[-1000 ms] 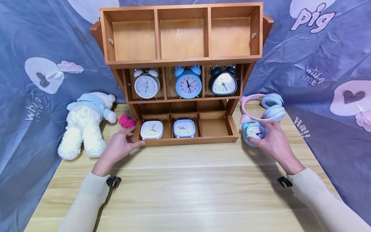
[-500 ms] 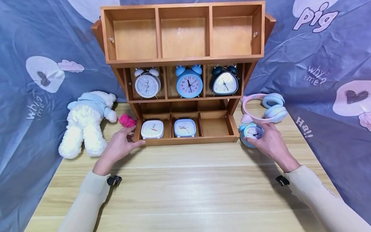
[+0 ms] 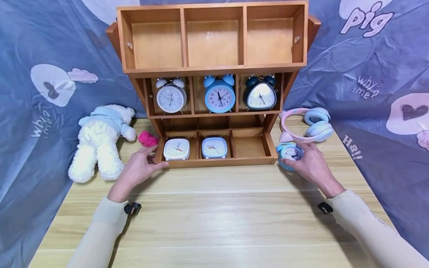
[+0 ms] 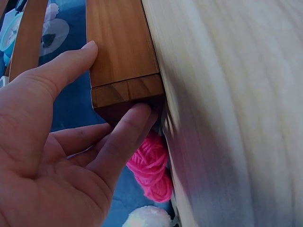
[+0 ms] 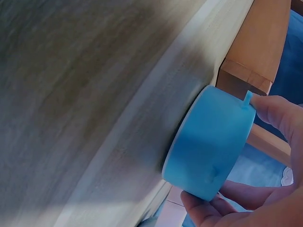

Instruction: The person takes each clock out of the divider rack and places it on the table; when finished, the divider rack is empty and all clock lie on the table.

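Note:
My right hand (image 3: 312, 162) grips a small light-blue alarm clock (image 3: 291, 152) between thumb and fingers. The clock lies face up just off the right front corner of a three-tier wooden shelf (image 3: 221, 162); its smooth blue side (image 5: 210, 142) faces the right wrist view. At the opposite end, my left hand (image 3: 135, 169) holds the shelf's bottom left corner, thumb on the front rail (image 4: 123, 42) and fingers against the end. A white clock (image 3: 176, 149) and a blue-rimmed clock (image 3: 214, 147) lie in the left and middle bottom compartments.
On the middle tier stand a white clock (image 3: 171, 99), a blue clock (image 3: 219, 98) and a dark clock (image 3: 261, 96). Pink headphones (image 3: 288, 128) lie behind my right hand. Pink yarn (image 3: 148, 139) and a white plush bear (image 3: 97, 145) lie at left.
My right hand has slid the light-blue alarm clock a little left, closer to the shelf's right corner. My left hand stays at its corner.

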Tool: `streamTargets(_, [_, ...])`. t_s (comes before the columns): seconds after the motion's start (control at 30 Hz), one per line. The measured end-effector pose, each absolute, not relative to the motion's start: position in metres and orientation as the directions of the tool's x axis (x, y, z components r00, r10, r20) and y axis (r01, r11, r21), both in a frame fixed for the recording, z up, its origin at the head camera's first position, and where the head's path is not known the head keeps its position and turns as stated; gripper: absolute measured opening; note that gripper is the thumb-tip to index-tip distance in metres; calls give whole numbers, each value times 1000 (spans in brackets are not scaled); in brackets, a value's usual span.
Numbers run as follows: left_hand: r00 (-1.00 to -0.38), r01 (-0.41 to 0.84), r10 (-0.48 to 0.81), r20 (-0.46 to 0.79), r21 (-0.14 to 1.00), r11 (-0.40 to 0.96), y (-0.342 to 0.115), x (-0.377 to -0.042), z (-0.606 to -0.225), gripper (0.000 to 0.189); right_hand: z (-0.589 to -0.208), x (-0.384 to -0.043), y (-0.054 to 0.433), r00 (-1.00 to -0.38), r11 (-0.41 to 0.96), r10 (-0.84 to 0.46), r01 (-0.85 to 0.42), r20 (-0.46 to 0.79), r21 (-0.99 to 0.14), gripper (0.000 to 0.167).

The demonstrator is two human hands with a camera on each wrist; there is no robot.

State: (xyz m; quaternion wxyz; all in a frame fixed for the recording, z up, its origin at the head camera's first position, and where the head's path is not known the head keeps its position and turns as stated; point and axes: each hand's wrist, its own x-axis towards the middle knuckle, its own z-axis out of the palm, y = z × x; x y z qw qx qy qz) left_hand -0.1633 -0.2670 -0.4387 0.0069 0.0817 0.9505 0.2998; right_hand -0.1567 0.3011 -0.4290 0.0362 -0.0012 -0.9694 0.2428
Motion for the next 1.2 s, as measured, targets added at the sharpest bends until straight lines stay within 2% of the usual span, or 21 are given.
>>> streamTargets(0.73, [-986, 145, 165, 16, 566, 811, -268, -163, -437, 91, -430, -159, 308, -999, 879, 9, -12, 41, -476, 88])
streamTargets(1.2, [-985, 151, 171, 19, 573, 806, -268, -165, -437, 91, -426, -159, 311, -997, 841, 37, -6, 68, -541, 81])
